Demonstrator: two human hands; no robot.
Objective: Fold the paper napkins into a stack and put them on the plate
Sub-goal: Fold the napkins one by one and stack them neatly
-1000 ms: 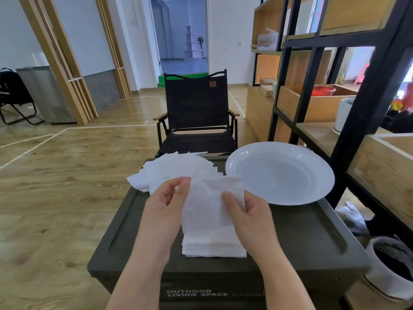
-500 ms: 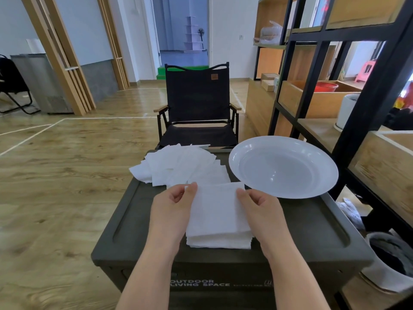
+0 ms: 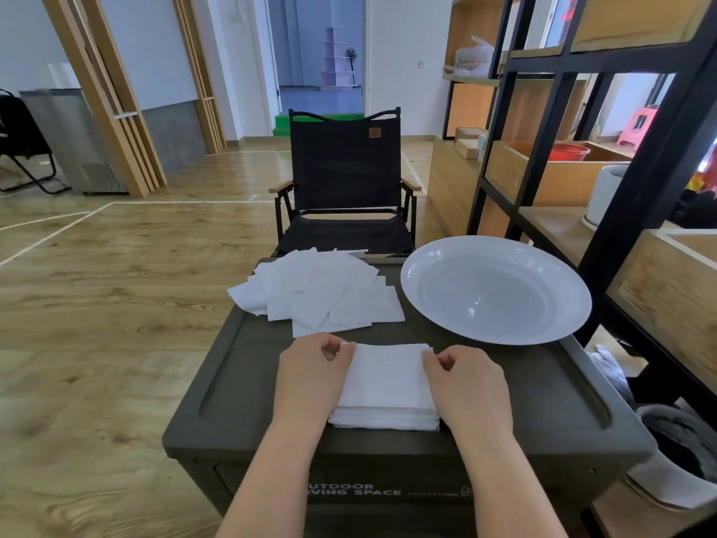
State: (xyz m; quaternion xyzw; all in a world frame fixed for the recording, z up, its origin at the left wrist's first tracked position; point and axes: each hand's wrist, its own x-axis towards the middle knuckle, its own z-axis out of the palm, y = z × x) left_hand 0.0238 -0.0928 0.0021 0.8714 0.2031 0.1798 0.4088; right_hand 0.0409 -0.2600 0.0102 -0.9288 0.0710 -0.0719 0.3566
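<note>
Both hands (image 3: 310, 376) (image 3: 467, 382) have pressed the top napkin (image 3: 388, 372) flat onto the stack (image 3: 384, 419).

Both hands (image 3: 388, 378) pinch the napkin stack (image 3: 386, 386).

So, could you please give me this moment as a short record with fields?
surface: dark green box
folded stack: napkins near the front edge
left hand: pinches the stack's far left corner
right hand: pinches the far right corner
loose pile: unfolded napkins behind the stack
plate: white, holds nothing, far right
</note>
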